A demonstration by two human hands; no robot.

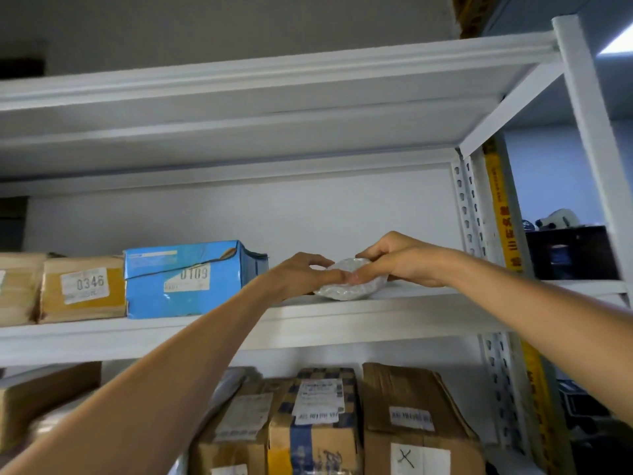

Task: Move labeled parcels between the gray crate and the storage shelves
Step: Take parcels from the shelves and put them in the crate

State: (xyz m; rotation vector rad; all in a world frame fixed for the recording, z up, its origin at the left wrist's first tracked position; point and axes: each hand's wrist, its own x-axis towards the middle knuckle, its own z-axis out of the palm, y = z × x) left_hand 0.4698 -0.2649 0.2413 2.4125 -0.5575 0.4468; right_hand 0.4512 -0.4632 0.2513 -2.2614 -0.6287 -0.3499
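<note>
Parcel: flat on shelf, long axis left-right, between hands.
Left hand: pinches its left end.
Right hand: grips right end.

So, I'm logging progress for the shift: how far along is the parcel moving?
Done: blue box 0109 and tan box 0346 sit on the middle shelf. In hand: left hand and right hand hold a bubble-wrapped parcel resting on that shelf. Remaining: unclear; the gray crate is out of view.
</note>
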